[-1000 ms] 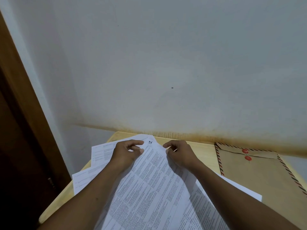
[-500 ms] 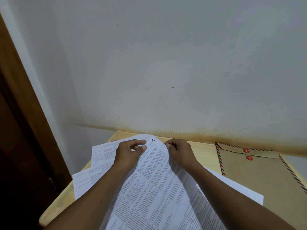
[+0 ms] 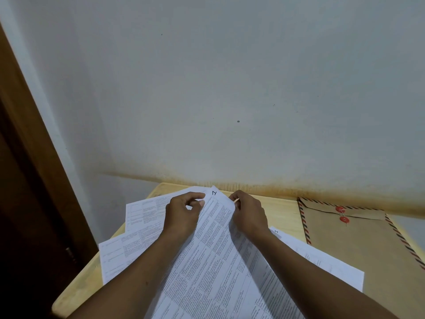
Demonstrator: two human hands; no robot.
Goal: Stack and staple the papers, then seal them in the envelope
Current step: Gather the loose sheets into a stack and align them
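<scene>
A printed sheet (image 3: 218, 256) with a handwritten mark at its far corner runs from the bottom of the view toward the wall. My left hand (image 3: 181, 215) pinches its far left edge and my right hand (image 3: 249, 215) pinches its far right edge. Other printed sheets (image 3: 138, 229) lie fanned out under it on the left, and one more sheet (image 3: 322, 261) sticks out on the right. A brown envelope (image 3: 358, 245) with striped borders and two red string buttons lies flat at the right. No stapler is in view.
The light wooden table (image 3: 282, 215) stands against a grey wall (image 3: 230, 100) with a brownish stain along its base. A dark wooden door frame (image 3: 27, 180) rises at the left. The table's left edge is close to the papers.
Both hands have drawn a little closer together at the sheet's far corner, and the corner with the mark has lifted slightly toward the wall.
</scene>
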